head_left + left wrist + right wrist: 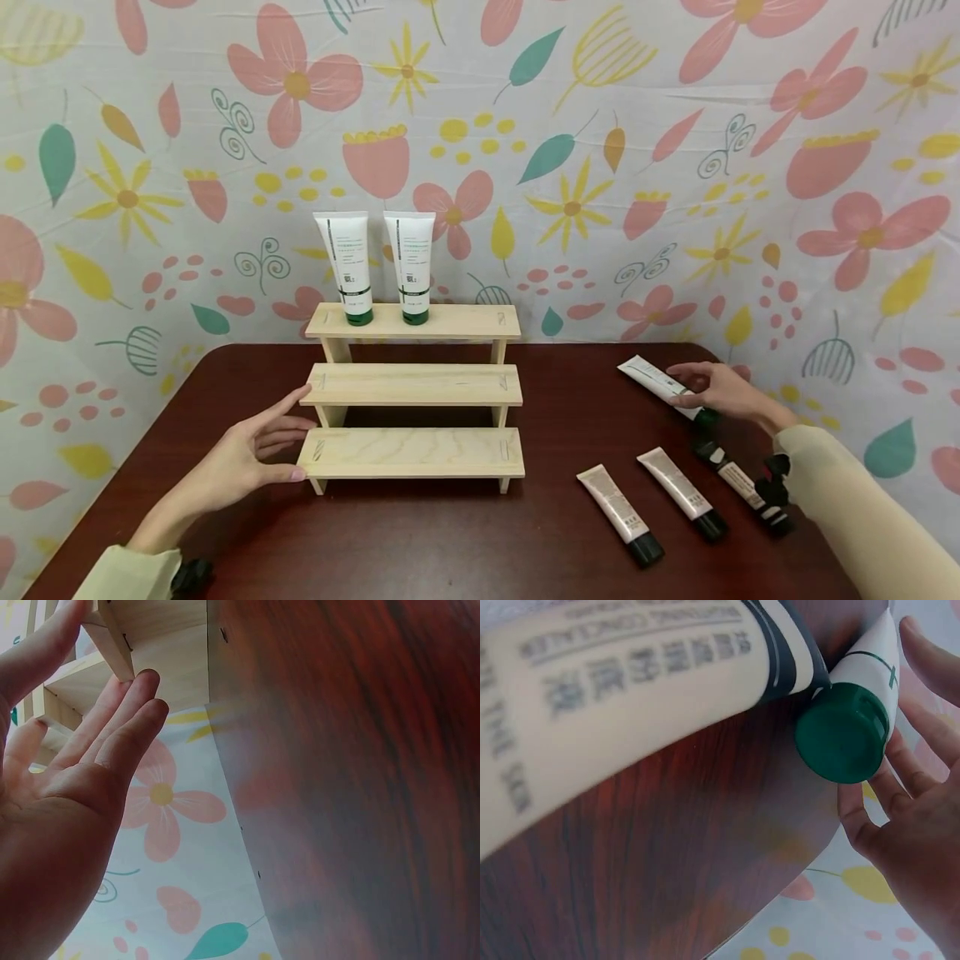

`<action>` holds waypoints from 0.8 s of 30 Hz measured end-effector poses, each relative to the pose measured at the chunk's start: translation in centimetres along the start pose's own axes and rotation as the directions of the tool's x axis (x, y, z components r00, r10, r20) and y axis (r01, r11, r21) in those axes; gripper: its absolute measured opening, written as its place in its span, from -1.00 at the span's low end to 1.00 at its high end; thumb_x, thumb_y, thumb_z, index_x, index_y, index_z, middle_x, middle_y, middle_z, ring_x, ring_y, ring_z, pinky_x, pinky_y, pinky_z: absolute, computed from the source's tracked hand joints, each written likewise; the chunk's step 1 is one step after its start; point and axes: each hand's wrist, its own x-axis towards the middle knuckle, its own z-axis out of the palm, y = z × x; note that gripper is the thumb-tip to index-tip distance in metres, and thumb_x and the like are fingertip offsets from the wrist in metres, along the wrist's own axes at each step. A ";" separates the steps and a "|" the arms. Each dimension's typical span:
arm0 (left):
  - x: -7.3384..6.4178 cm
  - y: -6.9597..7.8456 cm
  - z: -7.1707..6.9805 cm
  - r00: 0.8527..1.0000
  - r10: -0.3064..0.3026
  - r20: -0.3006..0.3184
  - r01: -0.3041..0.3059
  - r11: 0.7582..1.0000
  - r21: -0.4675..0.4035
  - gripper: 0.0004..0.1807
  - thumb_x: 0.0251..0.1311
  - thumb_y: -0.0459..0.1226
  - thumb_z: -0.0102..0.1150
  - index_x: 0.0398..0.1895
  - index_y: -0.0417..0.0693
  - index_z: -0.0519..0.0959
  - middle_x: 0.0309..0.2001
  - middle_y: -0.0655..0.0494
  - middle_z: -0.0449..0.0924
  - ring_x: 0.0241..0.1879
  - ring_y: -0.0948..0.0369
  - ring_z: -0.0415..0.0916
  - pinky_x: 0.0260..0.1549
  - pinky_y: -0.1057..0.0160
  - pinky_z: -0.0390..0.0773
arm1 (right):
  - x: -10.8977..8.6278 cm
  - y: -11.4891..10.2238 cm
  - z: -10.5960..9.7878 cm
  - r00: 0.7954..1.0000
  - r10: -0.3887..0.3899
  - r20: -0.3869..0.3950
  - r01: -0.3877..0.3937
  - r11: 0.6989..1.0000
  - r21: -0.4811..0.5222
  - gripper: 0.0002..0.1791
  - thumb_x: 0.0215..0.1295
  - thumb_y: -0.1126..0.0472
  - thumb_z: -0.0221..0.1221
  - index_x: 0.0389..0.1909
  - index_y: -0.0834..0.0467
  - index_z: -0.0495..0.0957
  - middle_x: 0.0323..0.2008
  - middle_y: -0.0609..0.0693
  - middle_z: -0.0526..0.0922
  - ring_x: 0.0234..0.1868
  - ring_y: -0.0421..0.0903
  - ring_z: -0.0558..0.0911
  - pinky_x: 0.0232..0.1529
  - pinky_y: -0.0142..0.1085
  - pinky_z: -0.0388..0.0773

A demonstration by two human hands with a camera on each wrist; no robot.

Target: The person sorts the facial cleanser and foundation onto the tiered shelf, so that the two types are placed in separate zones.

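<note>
My left hand point(228, 462) rests against the left end of a three-step wooden display stand point(412, 454). Its thumb touches the bottom step and its index fingertip the middle step; in the left wrist view the fingers point(124, 742) are fairly straight. Two white tubes with green caps, a left one point(349, 262) and a right one point(412, 262), stand cap-down on the top step. At the table's right side my right hand point(723, 390) holds a third white tube point(656, 379), lying on its side, between thumb and fingers. Its green cap point(844, 735) shows in the right wrist view.
Two beige tubes with black caps, one nearer point(615, 508) and one farther point(678, 487), lie right of the stand. A black-and-beige tube point(742, 483) lies beside my right forearm. The dark wooden table point(420, 542) meets a floral cloth backdrop point(570, 150) behind.
</note>
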 end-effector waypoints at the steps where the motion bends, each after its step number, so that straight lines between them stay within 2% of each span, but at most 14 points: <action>1: 0.0 0.0 0.0 1.000 -0.002 0.000 0.002 1.000 -0.001 0.19 0.06 -0.35 0.64 0.72 0.10 0.11 0.24 -0.24 0.58 0.18 0.24 0.62 0.13 0.39 0.58 | 0.0 0.1 -0.1 1.000 0.008 0.010 -0.008 1.000 0.009 -0.32 0.35 0.23 0.42 0.36 0.49 0.44 0.03 0.25 0.64 -0.12 0.02 0.62 -0.23 -0.29 0.60; 5: 0.0 0.1 0.0 1.000 -0.013 0.000 0.013 1.000 0.000 0.19 0.06 -0.35 0.64 0.72 0.10 0.11 0.24 -0.22 0.59 0.18 0.23 0.62 0.13 0.39 0.58 | 0.1 0.4 -0.3 0.998 0.041 0.044 -0.043 0.998 0.037 -0.30 0.38 0.21 0.40 0.39 0.50 0.40 0.01 0.24 0.64 -0.13 0.00 0.60 -0.23 -0.28 0.59; 10: 0.0 0.1 0.1 1.000 -0.024 0.003 0.024 1.000 -0.004 0.19 0.07 -0.34 0.63 0.72 0.11 0.10 0.26 -0.24 0.57 0.19 0.23 0.61 0.13 0.36 0.59 | 0.3 0.7 -0.4 0.996 0.052 0.067 -0.052 0.999 -0.005 -0.30 0.39 0.17 0.40 0.38 0.49 0.42 0.03 0.23 0.64 -0.06 0.02 0.60 -0.18 -0.27 0.59; 17: 0.0 0.0 0.1 1.000 -0.017 0.002 0.017 1.000 -0.004 0.19 0.07 -0.35 0.63 0.72 0.12 0.10 0.28 -0.24 0.55 0.19 0.21 0.61 0.13 0.36 0.59 | 0.3 0.9 -0.2 0.997 0.052 0.056 -0.051 0.999 -0.015 -0.32 0.37 0.17 0.41 0.37 0.46 0.46 0.08 0.25 0.63 0.04 0.13 0.59 -0.12 -0.23 0.60; 24: -0.1 0.1 0.1 1.000 -0.020 0.002 0.020 1.000 -0.006 0.19 0.07 -0.35 0.63 0.72 0.10 0.10 0.26 -0.26 0.56 0.19 0.23 0.61 0.13 0.38 0.58 | 0.2 0.6 0.2 0.996 0.064 0.066 -0.065 0.998 0.008 -0.31 0.38 0.14 0.41 0.38 0.43 0.45 0.14 0.30 0.59 0.11 0.21 0.57 -0.02 -0.05 0.60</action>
